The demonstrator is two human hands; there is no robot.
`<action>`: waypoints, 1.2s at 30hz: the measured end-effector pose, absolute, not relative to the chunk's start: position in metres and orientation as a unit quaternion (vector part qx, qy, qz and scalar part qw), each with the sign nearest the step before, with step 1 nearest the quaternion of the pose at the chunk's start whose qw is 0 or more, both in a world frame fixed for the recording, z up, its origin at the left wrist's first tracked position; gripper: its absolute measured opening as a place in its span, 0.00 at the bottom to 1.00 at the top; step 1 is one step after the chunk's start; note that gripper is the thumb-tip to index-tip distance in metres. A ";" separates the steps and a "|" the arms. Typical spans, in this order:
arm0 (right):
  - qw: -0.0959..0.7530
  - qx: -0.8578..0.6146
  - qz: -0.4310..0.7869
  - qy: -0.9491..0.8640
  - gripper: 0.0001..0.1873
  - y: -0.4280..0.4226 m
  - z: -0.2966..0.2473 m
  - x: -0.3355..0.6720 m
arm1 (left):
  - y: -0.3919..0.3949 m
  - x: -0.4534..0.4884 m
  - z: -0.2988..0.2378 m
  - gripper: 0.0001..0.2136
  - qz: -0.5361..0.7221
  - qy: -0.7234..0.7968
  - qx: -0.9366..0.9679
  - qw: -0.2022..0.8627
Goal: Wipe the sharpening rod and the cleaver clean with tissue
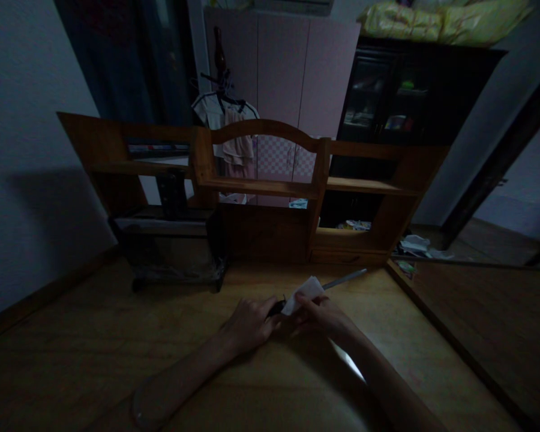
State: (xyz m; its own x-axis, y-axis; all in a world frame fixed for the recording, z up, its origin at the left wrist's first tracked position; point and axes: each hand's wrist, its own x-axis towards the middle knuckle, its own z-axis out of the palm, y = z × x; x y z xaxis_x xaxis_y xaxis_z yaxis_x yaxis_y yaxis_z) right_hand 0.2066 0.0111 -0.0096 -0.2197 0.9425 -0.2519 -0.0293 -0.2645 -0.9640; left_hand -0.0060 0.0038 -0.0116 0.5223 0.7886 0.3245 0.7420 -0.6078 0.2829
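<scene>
My left hand (251, 323) is closed around the black handle (276, 308) of a long thin tool. The tool's narrow grey shaft (347, 278) points away to the right and tapers at the far end; its exact kind is too dark to make out. My right hand (321, 313) pinches a folded white tissue (311, 288) against the shaft, just beyond the handle. The tissue covers the near part of the shaft. Both hands are low over the wooden table (198, 384).
A wooden shelf unit (263, 189) runs along the table's back edge. At its left stands a dark-framed device (171, 249) with a pale front panel. A raised rim (450, 348) borders the table's right side. Clothes (238, 138) hang behind the shelf.
</scene>
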 end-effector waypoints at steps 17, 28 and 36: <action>0.435 -0.464 0.606 -0.479 0.19 0.009 -0.001 0.208 | 0.001 -0.003 -0.005 0.12 0.161 0.469 0.867 0.055; 0.446 -0.415 0.637 -0.473 0.14 0.010 -0.006 0.212 | 0.001 -0.001 -0.004 0.15 0.159 0.486 0.856 0.073; 0.483 -0.370 0.655 -0.448 0.15 0.008 -0.002 0.205 | -0.001 -0.001 -0.002 0.15 0.160 0.494 0.852 0.069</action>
State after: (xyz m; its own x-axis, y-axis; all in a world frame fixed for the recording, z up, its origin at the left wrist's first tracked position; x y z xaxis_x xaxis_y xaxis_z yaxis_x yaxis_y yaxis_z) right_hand 0.2046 0.0080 -0.0020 -0.2598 0.9643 -0.0509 -0.3018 -0.1312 -0.9443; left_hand -0.0006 -0.0008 -0.0022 0.4615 0.8630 0.2056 0.8191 -0.5035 0.2750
